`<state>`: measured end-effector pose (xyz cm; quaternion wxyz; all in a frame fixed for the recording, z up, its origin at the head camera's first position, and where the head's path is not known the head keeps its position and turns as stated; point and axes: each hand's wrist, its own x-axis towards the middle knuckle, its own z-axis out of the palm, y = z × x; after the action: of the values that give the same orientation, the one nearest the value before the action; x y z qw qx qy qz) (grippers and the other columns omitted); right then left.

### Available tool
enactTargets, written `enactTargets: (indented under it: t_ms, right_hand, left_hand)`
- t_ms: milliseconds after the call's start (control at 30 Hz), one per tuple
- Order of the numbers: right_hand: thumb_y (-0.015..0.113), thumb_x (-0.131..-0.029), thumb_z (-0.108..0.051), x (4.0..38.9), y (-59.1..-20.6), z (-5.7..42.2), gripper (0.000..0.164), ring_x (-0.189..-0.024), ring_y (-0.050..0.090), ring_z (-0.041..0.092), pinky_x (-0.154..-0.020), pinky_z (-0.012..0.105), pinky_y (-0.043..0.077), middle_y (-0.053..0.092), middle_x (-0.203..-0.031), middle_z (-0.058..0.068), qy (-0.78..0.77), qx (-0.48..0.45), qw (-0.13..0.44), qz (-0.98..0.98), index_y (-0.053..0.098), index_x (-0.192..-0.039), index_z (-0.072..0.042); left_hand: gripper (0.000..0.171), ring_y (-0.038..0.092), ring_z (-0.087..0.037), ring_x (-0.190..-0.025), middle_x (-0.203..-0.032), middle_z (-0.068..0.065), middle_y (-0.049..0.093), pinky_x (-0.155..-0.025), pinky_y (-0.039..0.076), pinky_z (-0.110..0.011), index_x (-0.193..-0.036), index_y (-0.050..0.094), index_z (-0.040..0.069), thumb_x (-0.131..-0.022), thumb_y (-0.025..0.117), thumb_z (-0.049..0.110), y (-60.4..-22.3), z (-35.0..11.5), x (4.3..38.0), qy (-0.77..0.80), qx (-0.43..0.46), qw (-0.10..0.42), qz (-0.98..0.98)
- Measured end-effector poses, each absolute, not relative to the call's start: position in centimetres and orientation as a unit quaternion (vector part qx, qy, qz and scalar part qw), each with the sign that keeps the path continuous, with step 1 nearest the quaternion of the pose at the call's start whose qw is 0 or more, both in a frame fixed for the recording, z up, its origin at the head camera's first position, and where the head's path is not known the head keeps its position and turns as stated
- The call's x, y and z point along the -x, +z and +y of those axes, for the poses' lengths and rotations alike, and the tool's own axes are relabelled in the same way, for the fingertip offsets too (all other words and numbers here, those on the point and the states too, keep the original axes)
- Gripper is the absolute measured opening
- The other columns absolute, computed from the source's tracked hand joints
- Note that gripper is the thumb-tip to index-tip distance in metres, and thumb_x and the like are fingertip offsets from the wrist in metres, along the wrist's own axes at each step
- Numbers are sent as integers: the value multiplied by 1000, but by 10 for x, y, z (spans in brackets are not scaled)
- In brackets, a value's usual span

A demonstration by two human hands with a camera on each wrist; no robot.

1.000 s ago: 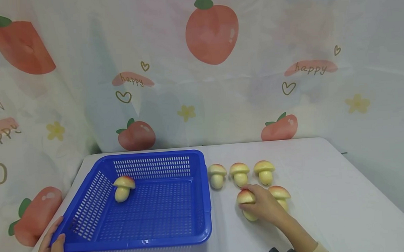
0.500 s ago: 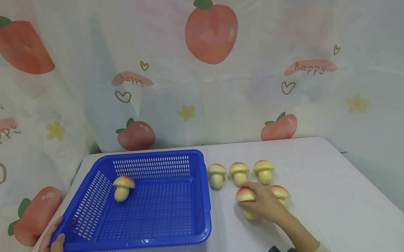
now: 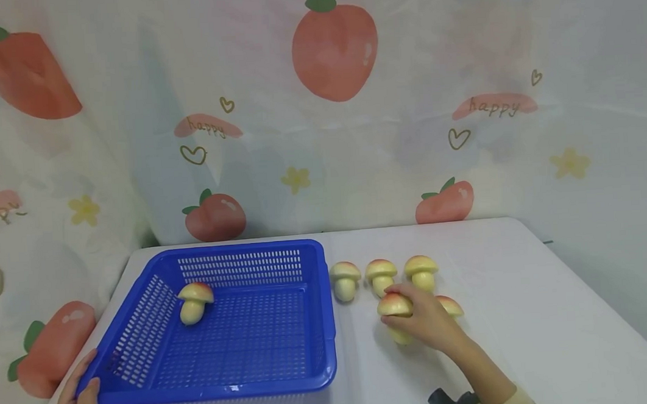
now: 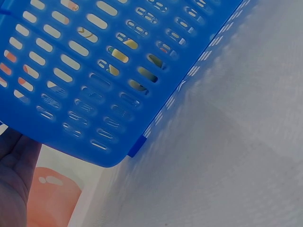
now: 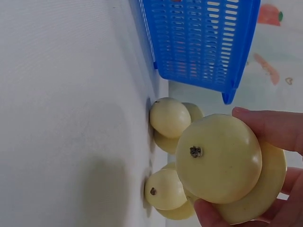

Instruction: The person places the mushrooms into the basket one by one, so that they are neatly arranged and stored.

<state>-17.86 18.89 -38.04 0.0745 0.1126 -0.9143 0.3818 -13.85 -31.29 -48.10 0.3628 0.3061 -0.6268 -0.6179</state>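
My right hand (image 3: 428, 321) pinches a toy mushroom (image 3: 395, 305) by its red-tinged cap, thumb on the near side. In the right wrist view this mushroom's pale rounded stem (image 5: 218, 158) faces the camera, raised off the table with its shadow apart from it. My left hand (image 3: 78, 401) grips the near left corner of a blue plastic basket (image 3: 218, 393), thumb over the rim. One mushroom (image 3: 195, 303) stands tilted inside the basket, toward its left. Partly behind my right hand, another mushroom (image 3: 451, 306) shows only its cap.
Right of the basket, a row holds a left mushroom (image 3: 345, 280), a middle one and a right mushroom (image 3: 421, 272) on the white table (image 3: 504, 290). A dark wrist device (image 3: 449, 401) sits by my right sleeve. Fruit-print cloth (image 3: 342, 134) hangs behind the table.
My right hand has lifted the pinched mushroom slightly up and away from the front edge. My left hand stays on the basket corner. The view has shifted slightly.
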Motion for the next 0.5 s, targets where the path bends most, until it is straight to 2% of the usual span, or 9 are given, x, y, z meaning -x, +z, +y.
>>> enactTargets:
  t_ms: [33, 100, 233, 333, 500]
  right_hand:
    - [77, -72, -21, 179, -379, 188, 44, -101, 55, 26, -85, 45, 42, 61, -108, 8, 382, -115, 76, -914, 61, -110, -5]
    - [77, -72, -21, 181, -376, 187, 44, -100, 56, 25, -84, 44, 42, 61, -108, 8, 380, -119, 78, -914, 61, -110, -5]
    - [77, -73, -22, 183, -370, 184, 44, -94, 56, 22, -79, 41, 44, 61, -107, 7, 379, -119, 78, -914, 61, -110, -5]
    - [77, -73, -22, 183, -368, 183, 44, -90, 56, 20, -77, 39, 44, 61, -105, 6, 379, -114, 73, -915, 61, -110, -5]
    - [77, -73, -23, 184, -365, 182, 46, -87, 55, 19, -76, 38, 44, 61, -105, 6, 384, -110, 73, -914, 60, -112, -6]
  left_hand:
    - [44, 48, -7, -113, -123, 9, 56, -100, 28, -21, -121, 62, 25, -90, 41, 2, -484, -315, 140, -620, -313, 365, -621]
    - [43, 47, -7, -115, -125, 8, 56, -102, 26, -25, -122, 62, 24, -90, 41, 3, -485, -317, 139, -621, -304, 366, -623]
    - [43, 47, -7, -114, -126, 8, 55, -99, 28, -19, -123, 61, 23, -90, 41, 3, -485, -319, 140, -636, -309, 355, -612]
    - [43, 48, -8, -114, -125, 8, 56, -100, 29, -21, -121, 62, 24, -90, 41, 2, -492, -323, 144, -634, -309, 361, -611]
    - [43, 47, -12, -117, -125, 6, 56, -105, 23, -34, -121, 62, 24, -90, 40, 2, -503, -329, 149, -628, -299, 369, -616]
